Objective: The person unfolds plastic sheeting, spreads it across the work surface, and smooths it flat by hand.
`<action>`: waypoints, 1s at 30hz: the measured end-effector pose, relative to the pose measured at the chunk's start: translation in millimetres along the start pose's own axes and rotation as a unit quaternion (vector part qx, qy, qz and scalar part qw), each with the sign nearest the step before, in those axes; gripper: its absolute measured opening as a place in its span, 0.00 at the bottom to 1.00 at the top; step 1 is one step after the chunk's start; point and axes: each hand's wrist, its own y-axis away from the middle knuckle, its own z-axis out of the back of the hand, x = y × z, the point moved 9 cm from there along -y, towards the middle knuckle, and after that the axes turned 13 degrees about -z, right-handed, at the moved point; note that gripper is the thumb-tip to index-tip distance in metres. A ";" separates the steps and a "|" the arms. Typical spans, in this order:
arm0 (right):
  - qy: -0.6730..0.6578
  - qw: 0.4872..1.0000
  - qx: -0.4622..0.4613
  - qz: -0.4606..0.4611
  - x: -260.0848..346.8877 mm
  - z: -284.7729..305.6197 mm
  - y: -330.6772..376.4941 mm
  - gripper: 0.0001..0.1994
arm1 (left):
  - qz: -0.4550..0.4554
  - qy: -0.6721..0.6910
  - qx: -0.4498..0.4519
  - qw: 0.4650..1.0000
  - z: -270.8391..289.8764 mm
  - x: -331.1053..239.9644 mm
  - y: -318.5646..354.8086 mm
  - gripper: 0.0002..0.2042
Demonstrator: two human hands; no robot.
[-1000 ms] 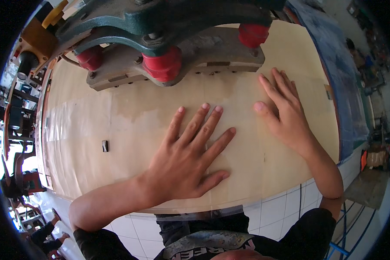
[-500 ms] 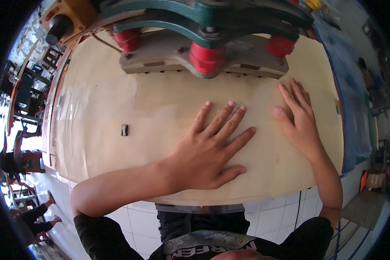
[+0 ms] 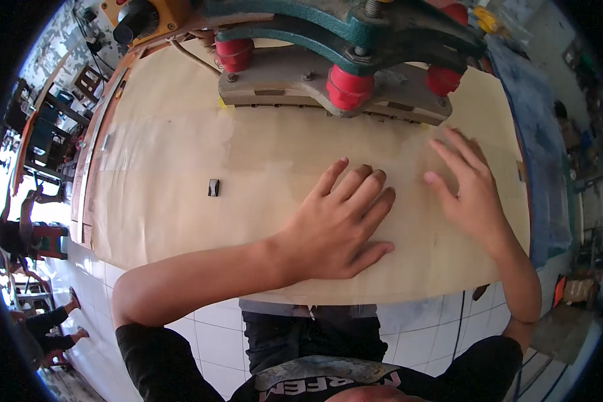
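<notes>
1. Pale plywood: one large thin sheet (image 3: 181,154) covers most of the bench, and both of the person's hands lie on its near half.
2. Left hand (image 3: 335,228) lies palm down, pressed flat near the middle of the sheet; its fingers are spread apart and point toward one o'clock, gripping nothing.
3. Right hand (image 3: 472,194) rests at three o'clock from the left one, close beside it but not touching, also flat on the wood, its fingers splayed and aimed toward eleven o'clock, closed on nothing.
4. At twelve o'clock from both hands stands a green cast-metal machine frame (image 3: 342,30), reaching over the far part of the sheet.
5. Under that frame sit three red rollers (image 3: 348,87), bearing on a worn wooden pressure block (image 3: 281,84) that lies across the sheet's far side.
6. At nine o'clock from the left hand, well apart from it, a small dark block (image 3: 213,187) rests alone on the bare wood.
7. At eleven o'clock, past the sheet's far corner, a yellow housing with a black knob (image 3: 144,17) sits beside the frame.
8. At three o'clock, beyond the right hand, a blue cloth-like covering (image 3: 536,134) runs along the edge of the sheet.
9. At six o'clock, below the near edge of the sheet, white floor tiles (image 3: 208,335) show around the person's dark clothing.
</notes>
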 end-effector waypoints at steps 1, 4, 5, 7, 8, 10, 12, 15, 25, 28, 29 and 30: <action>0.000 1.000 0.001 -0.003 5.9 -6.1 0.2 0.21 | 0.003 0.002 -0.007 1.000 -2.5 1.8 1.0 0.29; -0.135 0.985 0.082 0.063 42.9 -28.6 2.3 0.18 | 0.007 -0.012 -0.026 1.000 2.9 0.3 5.0 0.26; -0.136 0.985 0.054 0.097 50.2 -33.2 2.8 0.18 | 0.005 -0.023 -0.038 0.999 5.4 -0.8 4.9 0.24; -0.133 0.982 0.025 0.130 58.9 -38.3 1.4 0.18 | 0.008 -0.025 -0.034 0.999 3.7 -2.0 4.8 0.24; -0.129 0.981 0.016 0.142 62.4 -39.5 0.2 0.19 | 0.016 -0.026 -0.026 0.999 2.0 -0.7 4.4 0.24; -0.126 0.980 0.009 0.155 68.0 -40.0 -3.5 0.20 | 0.012 -0.030 -0.033 0.999 3.6 -1.1 3.5 0.24; -0.100 0.983 0.021 0.153 71.4 -45.6 -8.5 0.23 | 0.011 -0.034 -0.037 0.999 3.8 -1.3 5.1 0.24; -0.086 0.980 0.028 0.175 73.7 -53.9 -11.6 0.24 | 0.013 -0.029 -0.046 0.998 5.9 -0.7 5.7 0.23; -0.035 0.984 0.038 0.172 70.2 -66.1 -13.4 0.26 | 0.021 -0.021 -0.040 0.999 0.1 2.4 6.0 0.21; -0.027 0.985 0.033 0.169 71.1 -65.1 -12.9 0.25 | 0.022 -0.021 -0.040 0.999 0.7 2.2 6.0 0.21; -0.029 0.984 0.034 0.170 71.2 -65.3 -12.8 0.26 | 0.022 -0.022 -0.040 0.999 0.6 2.1 6.2 0.21; -0.031 0.984 0.034 0.171 71.3 -65.6 -12.7 0.26 | 0.023 -0.021 -0.039 0.999 0.4 2.0 6.5 0.21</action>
